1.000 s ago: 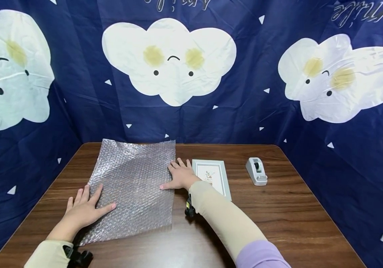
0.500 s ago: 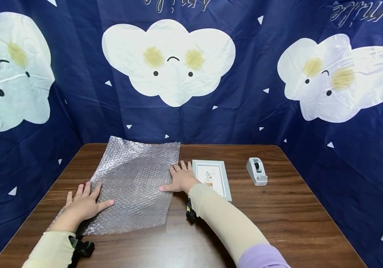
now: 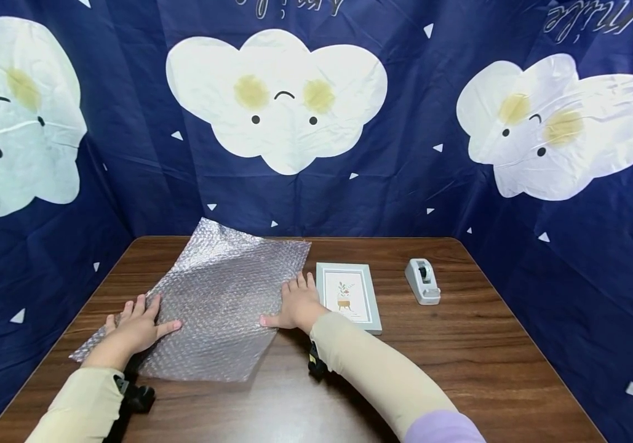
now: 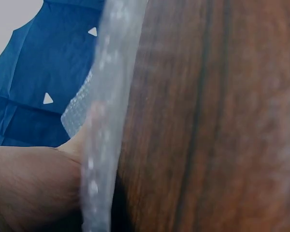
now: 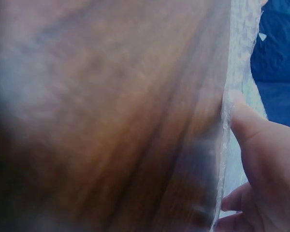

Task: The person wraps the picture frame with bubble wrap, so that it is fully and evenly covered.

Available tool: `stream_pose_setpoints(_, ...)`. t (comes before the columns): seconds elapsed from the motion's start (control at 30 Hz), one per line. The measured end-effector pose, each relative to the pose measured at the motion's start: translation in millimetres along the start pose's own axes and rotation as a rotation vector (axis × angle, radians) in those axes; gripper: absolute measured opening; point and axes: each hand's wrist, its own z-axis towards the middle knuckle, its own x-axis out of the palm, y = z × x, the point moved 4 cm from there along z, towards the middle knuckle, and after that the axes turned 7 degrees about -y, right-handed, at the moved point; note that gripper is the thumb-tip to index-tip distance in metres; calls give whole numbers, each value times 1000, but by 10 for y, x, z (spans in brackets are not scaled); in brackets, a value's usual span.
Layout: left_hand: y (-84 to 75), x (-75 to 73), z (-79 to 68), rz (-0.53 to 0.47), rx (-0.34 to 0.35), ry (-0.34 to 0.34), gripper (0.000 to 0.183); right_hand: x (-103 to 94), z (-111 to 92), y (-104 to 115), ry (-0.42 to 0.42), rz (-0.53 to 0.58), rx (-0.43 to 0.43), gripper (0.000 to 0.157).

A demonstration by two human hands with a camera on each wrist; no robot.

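A sheet of clear bubble wrap [image 3: 216, 295] lies turned at an angle on the left half of the table, its far corner standing up at the back edge. My left hand [image 3: 136, 332] rests spread on its left side, thumb pointing inward. On its right edge lies my right hand [image 3: 294, 304], fingers straight and thumb out over the sheet. In the left wrist view the bubble wrap [image 4: 108, 121] edge runs beside my hand. The right wrist view has my thumb and palm [image 5: 270, 159] against the sheet's edge. Just right of my right hand sits a picture frame [image 3: 368, 301] with a plant print.
A white tape dispenser [image 3: 422, 283] stands at the right back of the wooden table [image 3: 471, 369]. Dark blue cloth [image 3: 405, 203] with cloud prints hangs around the back and both sides.
The bubble wrap has turned clockwise under my hands; its far edge shifted right and its near left corner swung out left. Both hands slid slightly, the right one nearer to me.
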Motion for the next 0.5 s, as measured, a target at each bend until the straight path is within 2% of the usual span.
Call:
stream_pose_setpoints(0.2, -13, -29, 7, -8, -38, 52, 114, 0, -92, 54, -3, -47, -11, 119)
stream_pose_setpoints(0.33, -57, -53, -8, -13, -59, 64, 107, -5, -145, 77, -13, -64, -18, 119)
stream_pose_setpoints(0.5, -49, -16, -1, -40, -90, 79, 101, 2, -180, 91, -1, -69, -16, 119)
